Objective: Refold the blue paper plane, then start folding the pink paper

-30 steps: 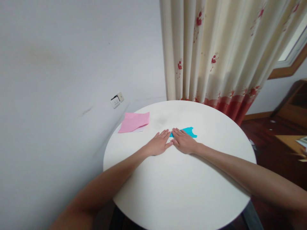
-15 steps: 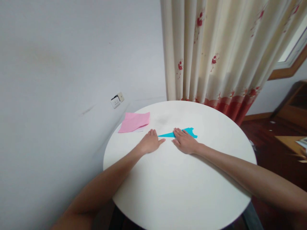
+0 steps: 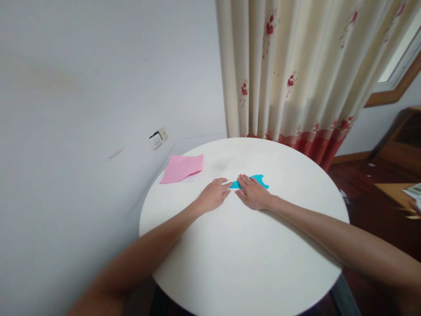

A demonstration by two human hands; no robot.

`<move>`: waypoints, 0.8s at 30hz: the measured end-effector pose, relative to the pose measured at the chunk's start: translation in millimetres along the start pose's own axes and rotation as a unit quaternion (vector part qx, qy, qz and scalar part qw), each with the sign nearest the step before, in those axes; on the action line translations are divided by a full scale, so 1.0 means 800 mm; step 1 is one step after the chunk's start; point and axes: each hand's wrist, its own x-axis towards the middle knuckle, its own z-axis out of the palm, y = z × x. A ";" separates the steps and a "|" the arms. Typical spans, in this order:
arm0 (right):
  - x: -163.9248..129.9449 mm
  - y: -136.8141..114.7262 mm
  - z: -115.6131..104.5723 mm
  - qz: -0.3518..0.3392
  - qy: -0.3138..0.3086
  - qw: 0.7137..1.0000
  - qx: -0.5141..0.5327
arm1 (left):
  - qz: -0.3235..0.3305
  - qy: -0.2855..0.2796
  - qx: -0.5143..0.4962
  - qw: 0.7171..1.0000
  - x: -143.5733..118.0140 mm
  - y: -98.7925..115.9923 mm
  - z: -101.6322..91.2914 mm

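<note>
A folded piece of blue paper [image 3: 261, 180] lies on the white round table [image 3: 246, 250]. Its wide, notched end points right, and its narrow part runs left. My right hand [image 3: 252, 192] rests flat over the middle of the paper, fingers stretched out. At the narrow end is my left hand [image 3: 214, 194], its fingers extended and the fingertips over the paper, hiding the tip. Whether the left fingertips press on the paper or hover just above it, I cannot tell.
Pink paper [image 3: 184, 167] with a white sheet partly under it lies at the table's back left. A wall socket [image 3: 155, 141] sits beyond it. Behind the table hangs a floral curtain [image 3: 289, 105]. A wooden surface [image 3: 391, 193] holding papers stands at the far right.
My left hand has slid right along the blue paper, covering its pointed tip. The right hand stays flat in place on the paper. The view has shifted slightly.
</note>
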 end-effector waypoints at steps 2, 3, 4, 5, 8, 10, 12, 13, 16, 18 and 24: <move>0.001 0.007 -0.001 0.067 -0.002 0.998 -0.008 | -0.002 -0.001 -0.002 1.000 0.000 0.001 -0.001; 0.001 0.011 -0.001 0.109 -0.004 0.994 -0.011 | -0.002 -0.002 -0.003 1.000 -0.001 0.001 -0.001; 0.001 0.015 -0.001 0.152 -0.006 0.988 -0.012 | -0.003 -0.003 -0.006 1.000 -0.001 0.001 -0.001; 0.001 0.019 -0.001 0.188 -0.008 0.982 -0.014 | -0.003 -0.003 -0.009 1.000 0.000 0.001 0.000; 0.001 0.029 -0.003 0.233 0.023 0.972 -0.025 | -0.002 -0.001 -0.017 1.000 0.000 -0.001 0.002; 0.001 0.031 -0.007 0.209 0.066 0.975 -0.033 | 0.001 0.003 -0.022 1.000 0.001 -0.002 0.003; 0.002 0.027 -0.012 0.132 0.088 0.987 -0.024 | 0.003 0.006 -0.023 1.000 0.001 -0.003 0.003; 0.001 0.024 -0.013 0.085 0.084 0.993 -0.013 | 0.003 0.007 -0.024 1.000 0.001 -0.002 0.003; 0.000 0.013 -0.013 -0.034 0.040 0.999 0.014 | 0.003 0.013 -0.028 1.000 0.002 -0.001 0.003; -0.001 0.008 -0.010 -0.062 0.017 0.998 0.017 | -0.003 0.020 -0.033 0.999 0.004 -0.001 0.004; -0.001 0.008 -0.007 -0.063 0.017 0.998 0.006 | -0.059 0.056 -0.065 0.995 0.012 -0.013 0.003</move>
